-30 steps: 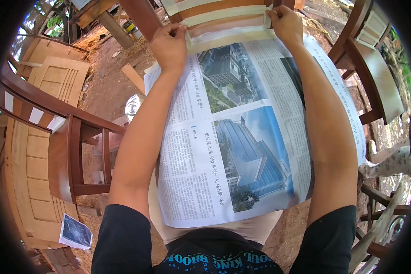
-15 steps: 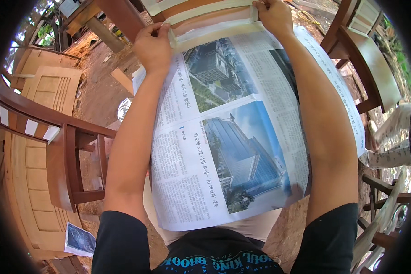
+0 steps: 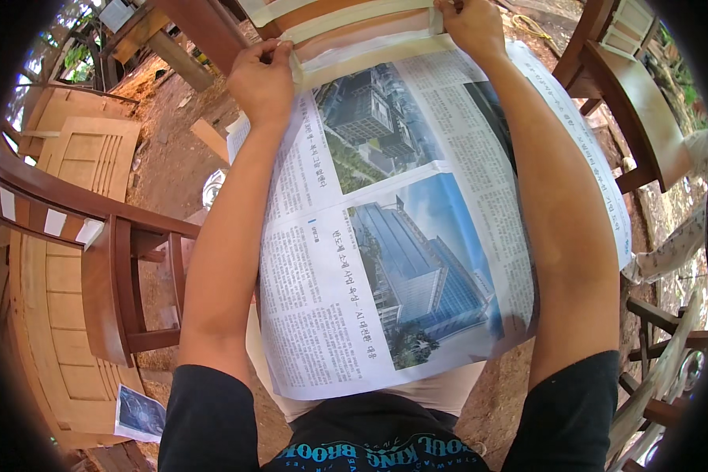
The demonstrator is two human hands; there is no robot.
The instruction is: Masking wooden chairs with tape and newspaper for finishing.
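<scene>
A large newspaper sheet [image 3: 315, 267] with building photos lies over the seat in front of me and hangs toward my lap. Beyond it, cream masking tape [image 3: 354, 30] runs across the backrest of a reddish-brown wooden chair [image 3: 200, 31]. My left hand [image 3: 261, 85] pinches the tape at the backrest's left side, thumb and forefinger together. At the right side, higher up, my right hand [image 3: 477, 30] pinches the tape near its other end. Both forearms reach over the newspaper. The seat itself is hidden under the paper.
Another brown chair [image 3: 106, 275] stands close at left, by pale wooden panels [image 3: 63, 315]. A printed sheet [image 3: 139, 413] lies at lower left. At right are a taped chair [image 3: 633, 110], a person's patterned-clothed leg [image 3: 672, 252] and dark wooden frames [image 3: 669, 322].
My hands keep their pinch in almost the same place. The view has shifted slightly, and the other person's leg at the right has moved.
</scene>
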